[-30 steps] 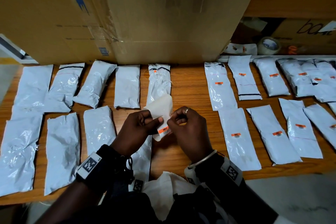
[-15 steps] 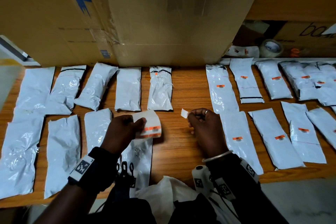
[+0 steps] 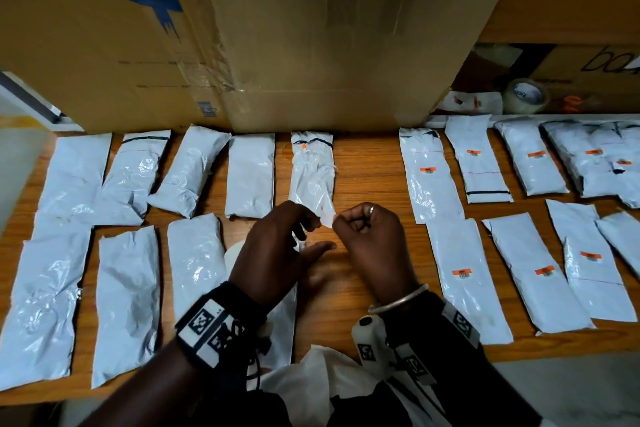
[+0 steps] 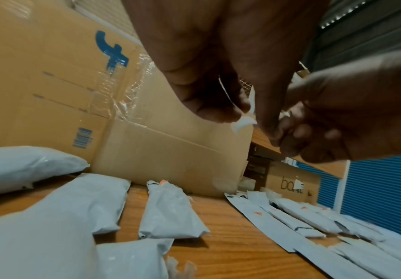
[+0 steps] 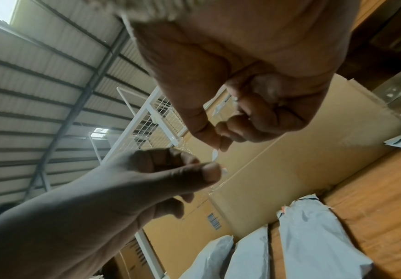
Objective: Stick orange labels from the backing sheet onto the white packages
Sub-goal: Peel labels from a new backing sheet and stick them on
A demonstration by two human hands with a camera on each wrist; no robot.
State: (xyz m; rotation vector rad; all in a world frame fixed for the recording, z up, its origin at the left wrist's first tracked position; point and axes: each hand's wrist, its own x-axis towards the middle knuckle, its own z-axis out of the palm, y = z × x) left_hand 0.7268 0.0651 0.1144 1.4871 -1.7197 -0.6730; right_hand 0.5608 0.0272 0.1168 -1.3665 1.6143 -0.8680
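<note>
1. Pinching a small white label (image 3: 327, 219) between thumb and forefinger, your right hand (image 3: 372, 243) hovers above the wooden table (image 3: 367, 177), its other fingers curled into the palm.
2. Your left hand (image 3: 277, 253) meets it from the other side; the right wrist view shows its thumb (image 5: 209, 172) and forefinger closed on the same scrap, while the head view shows the lower fingers loose and spread.
3. You see the label bent and edge-on in the left wrist view (image 4: 243, 120), so its orange print cannot be made out there.
4. A curved white sheet edge (image 3: 230, 253) peeks out from under your left hand; whether it is the backing sheet cannot be told.
5. You have white packages without labels (image 3: 249, 173) lying in two rows on the left half of the table.
6. One package (image 3: 311, 170) just beyond your hands carries a small orange mark near its far end.
7. You have packages with orange labels (image 3: 429, 173) laid out on the right half, each sticker facing up.
8. A large cardboard box (image 3: 311, 52) stands behind the rows, and a roll of tape (image 3: 526, 95) sits on the shelf to the right.
</note>
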